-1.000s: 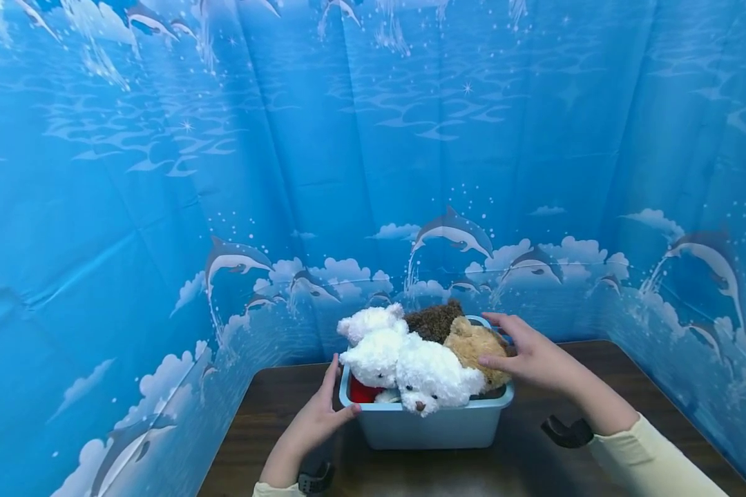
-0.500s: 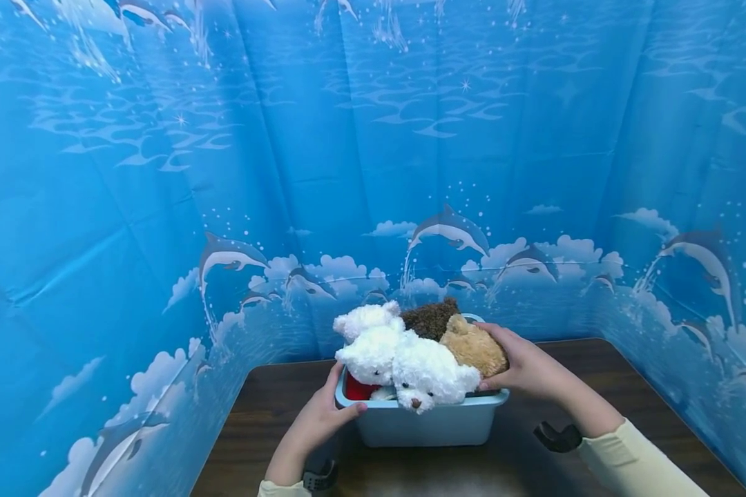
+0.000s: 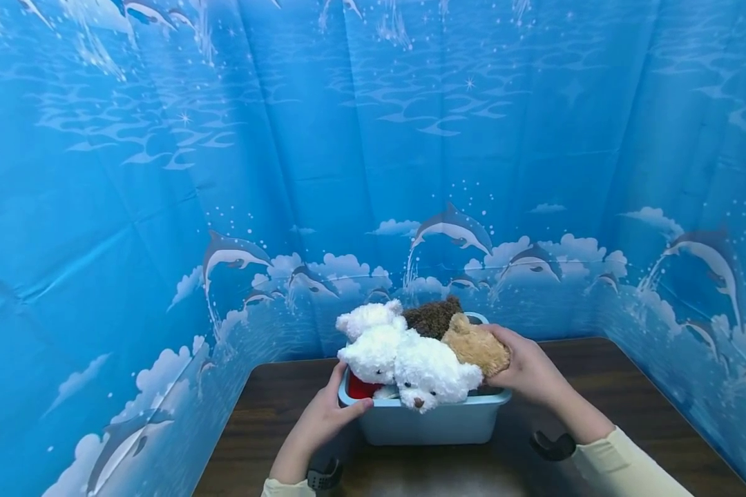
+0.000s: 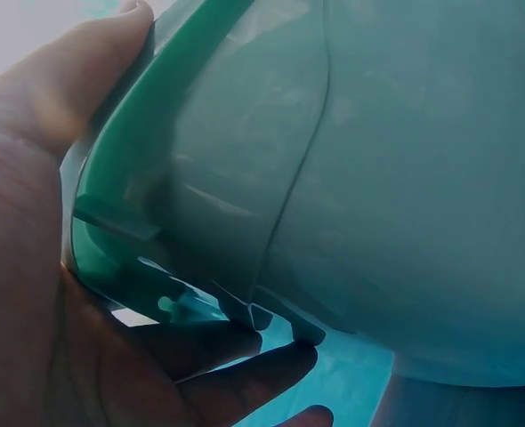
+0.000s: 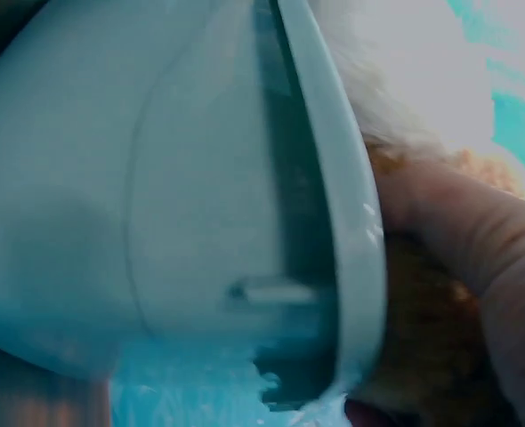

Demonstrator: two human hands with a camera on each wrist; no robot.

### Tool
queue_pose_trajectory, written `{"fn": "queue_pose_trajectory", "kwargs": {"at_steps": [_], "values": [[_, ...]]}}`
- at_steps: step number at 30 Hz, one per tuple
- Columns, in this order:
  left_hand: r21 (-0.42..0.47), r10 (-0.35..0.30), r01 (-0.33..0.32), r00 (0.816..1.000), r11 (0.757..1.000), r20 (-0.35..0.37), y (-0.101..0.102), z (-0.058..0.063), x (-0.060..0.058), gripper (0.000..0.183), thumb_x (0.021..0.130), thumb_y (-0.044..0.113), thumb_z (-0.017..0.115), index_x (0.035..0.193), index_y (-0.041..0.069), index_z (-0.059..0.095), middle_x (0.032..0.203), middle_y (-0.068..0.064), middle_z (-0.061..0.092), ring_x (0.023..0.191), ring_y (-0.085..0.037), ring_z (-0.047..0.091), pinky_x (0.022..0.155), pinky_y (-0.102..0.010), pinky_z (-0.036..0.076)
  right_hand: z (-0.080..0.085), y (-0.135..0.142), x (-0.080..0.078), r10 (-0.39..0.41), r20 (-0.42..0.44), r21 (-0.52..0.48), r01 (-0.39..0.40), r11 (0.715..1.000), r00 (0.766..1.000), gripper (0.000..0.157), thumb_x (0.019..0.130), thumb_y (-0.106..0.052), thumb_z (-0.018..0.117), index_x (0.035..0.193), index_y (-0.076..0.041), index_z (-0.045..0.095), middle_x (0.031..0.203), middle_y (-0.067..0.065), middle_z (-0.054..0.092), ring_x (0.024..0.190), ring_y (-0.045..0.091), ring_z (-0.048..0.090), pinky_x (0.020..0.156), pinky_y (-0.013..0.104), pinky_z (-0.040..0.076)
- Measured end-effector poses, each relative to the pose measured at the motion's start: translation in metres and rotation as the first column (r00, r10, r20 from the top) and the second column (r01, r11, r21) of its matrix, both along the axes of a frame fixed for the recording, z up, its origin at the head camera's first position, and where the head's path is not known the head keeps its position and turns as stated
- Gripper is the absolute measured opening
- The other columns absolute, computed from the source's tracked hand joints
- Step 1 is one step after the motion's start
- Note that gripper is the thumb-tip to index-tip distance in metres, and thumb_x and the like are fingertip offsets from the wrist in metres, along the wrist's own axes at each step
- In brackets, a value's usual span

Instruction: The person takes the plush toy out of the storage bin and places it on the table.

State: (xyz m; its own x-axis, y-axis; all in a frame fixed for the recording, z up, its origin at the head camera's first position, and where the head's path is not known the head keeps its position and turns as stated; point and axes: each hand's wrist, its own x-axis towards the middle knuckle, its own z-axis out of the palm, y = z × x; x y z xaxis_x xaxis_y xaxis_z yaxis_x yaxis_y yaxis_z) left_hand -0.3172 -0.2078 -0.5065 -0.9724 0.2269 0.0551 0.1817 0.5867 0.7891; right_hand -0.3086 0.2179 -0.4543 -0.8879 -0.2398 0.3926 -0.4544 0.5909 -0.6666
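Note:
A light blue plastic tub [image 3: 432, 424] on the table is heaped with plush bears. White bears [image 3: 435, 376] lie at its front and left, a dark brown bear [image 3: 434, 317] at the back, and a tan bear [image 3: 475, 348] at the right. My left hand [image 3: 326, 411] holds the tub's left end, thumb over the rim [image 4: 156, 116] and fingers beneath it in the left wrist view. Fingers and thumb of my right hand [image 3: 528, 366] grip the tan bear's side; in the right wrist view the thumb [image 5: 449, 209] presses its fur just inside the rim.
The dark wooden table [image 3: 273, 407] runs on both sides of the tub. A blue curtain [image 3: 373, 172] printed with dolphins stands behind and at both sides. Something red [image 3: 362, 388] shows inside the tub at the left. Each wrist wears a black band [image 3: 553, 445].
My right hand has moved left and in from beside the tub and has taken hold of the tan bear. The left hand has closed in on the tub's rim. The tub stays put.

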Motion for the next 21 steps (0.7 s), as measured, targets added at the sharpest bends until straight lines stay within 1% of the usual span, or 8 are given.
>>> {"fn": "queue_pose_trajectory", "kwargs": {"at_steps": [2, 6, 9, 11, 14, 16, 17, 21], "values": [[0.003, 0.002, -0.002, 1.000, 1.000, 0.003, 0.001, 0.000, 0.000, 0.115, 0.086, 0.067, 0.084, 0.172, 0.021, 0.023, 0.162, -0.017, 0.053, 0.139, -0.041, 0.060, 0.101, -0.059, 0.064, -0.002, -0.003, 0.002, -0.020, -0.021, -0.046, 0.019, 0.999, 1.000, 0.083, 0.078, -0.009, 0.099, 0.150, -0.027, 0.061, 0.140, 0.009, 0.069, 0.122, 0.033, 0.069, 0.087, 0.043, 0.064], [0.005, 0.006, -0.006, 1.000, 1.000, 0.005, 0.001, 0.001, 0.002, 0.117, 0.085, 0.067, 0.085, 0.172, 0.020, 0.022, 0.163, -0.018, 0.052, 0.140, -0.043, 0.059, 0.100, -0.059, 0.064, -0.004, -0.008, 0.005, -0.047, -0.037, -0.136, 0.041, 0.990, 0.998, 0.082, 0.079, -0.003, 0.096, 0.151, -0.021, 0.061, 0.144, 0.014, 0.066, 0.125, 0.038, 0.066, 0.088, 0.044, 0.065], [0.002, 0.009, -0.009, 1.000, 1.000, 0.006, 0.000, 0.000, 0.003, 0.117, 0.085, 0.067, 0.085, 0.172, 0.020, 0.023, 0.163, -0.019, 0.051, 0.140, -0.043, 0.059, 0.100, -0.059, 0.064, -0.004, -0.012, 0.007, -0.060, -0.041, -0.192, 0.052, 0.980, 0.997, 0.081, 0.080, 0.001, 0.093, 0.152, -0.018, 0.060, 0.146, 0.015, 0.065, 0.126, 0.037, 0.065, 0.088, 0.040, 0.064], [0.000, 0.010, -0.010, 1.000, 1.000, 0.006, -0.001, 0.000, 0.003, 0.116, 0.086, 0.067, 0.084, 0.172, 0.021, 0.023, 0.163, -0.018, 0.052, 0.140, -0.043, 0.059, 0.101, -0.059, 0.063, -0.002, -0.014, 0.008, -0.063, -0.033, -0.238, 0.054, 0.970, 0.997, 0.081, 0.081, 0.002, 0.091, 0.152, -0.018, 0.059, 0.145, 0.015, 0.065, 0.122, 0.036, 0.066, 0.082, 0.037, 0.064], [-0.002, 0.009, -0.009, 1.000, 1.000, 0.003, -0.001, 0.001, 0.003, 0.113, 0.087, 0.066, 0.083, 0.172, 0.021, 0.024, 0.162, -0.018, 0.053, 0.138, -0.041, 0.061, 0.101, -0.060, 0.063, 0.001, -0.018, 0.009, -0.079, -0.027, -0.296, 0.068, 0.953, 0.996, 0.081, 0.083, 0.000, 0.090, 0.154, -0.022, 0.058, 0.145, 0.015, 0.065, 0.119, 0.033, 0.065, 0.078, 0.033, 0.062], [-0.007, 0.004, -0.004, 1.000, 1.000, -0.001, 0.000, 0.002, 0.002, 0.111, 0.088, 0.065, 0.082, 0.172, 0.021, 0.025, 0.161, -0.018, 0.054, 0.137, -0.040, 0.061, 0.101, -0.059, 0.063, 0.002, -0.021, 0.010, -0.089, -0.028, -0.331, 0.075, 0.941, 0.996, 0.081, 0.084, -0.002, 0.090, 0.155, -0.024, 0.057, 0.147, 0.014, 0.064, 0.119, 0.031, 0.064, 0.079, 0.034, 0.061], [-0.010, 0.002, -0.002, 1.000, 1.000, -0.003, 0.000, 0.003, 0.002, 0.110, 0.088, 0.065, 0.082, 0.172, 0.021, 0.025, 0.161, -0.018, 0.054, 0.137, -0.040, 0.062, 0.101, -0.059, 0.063, 0.002, -0.022, 0.010, -0.100, -0.036, -0.342, 0.082, 0.936, 0.994, 0.082, 0.085, -0.003, 0.090, 0.156, -0.025, 0.057, 0.148, 0.013, 0.063, 0.121, 0.030, 0.063, 0.083, 0.034, 0.060], [-0.019, -0.013, 0.013, 1.000, 1.000, -0.012, 0.003, 0.005, 0.002, 0.111, 0.088, 0.066, 0.083, 0.172, 0.021, 0.026, 0.161, -0.018, 0.055, 0.137, -0.041, 0.062, 0.101, -0.059, 0.064, 0.000, -0.027, 0.010, -0.112, -0.061, -0.410, 0.077, 0.909, 0.992, 0.084, 0.086, 0.001, 0.087, 0.158, -0.028, 0.055, 0.154, 0.008, 0.060, 0.125, 0.023, 0.061, 0.089, 0.034, 0.057]]}}
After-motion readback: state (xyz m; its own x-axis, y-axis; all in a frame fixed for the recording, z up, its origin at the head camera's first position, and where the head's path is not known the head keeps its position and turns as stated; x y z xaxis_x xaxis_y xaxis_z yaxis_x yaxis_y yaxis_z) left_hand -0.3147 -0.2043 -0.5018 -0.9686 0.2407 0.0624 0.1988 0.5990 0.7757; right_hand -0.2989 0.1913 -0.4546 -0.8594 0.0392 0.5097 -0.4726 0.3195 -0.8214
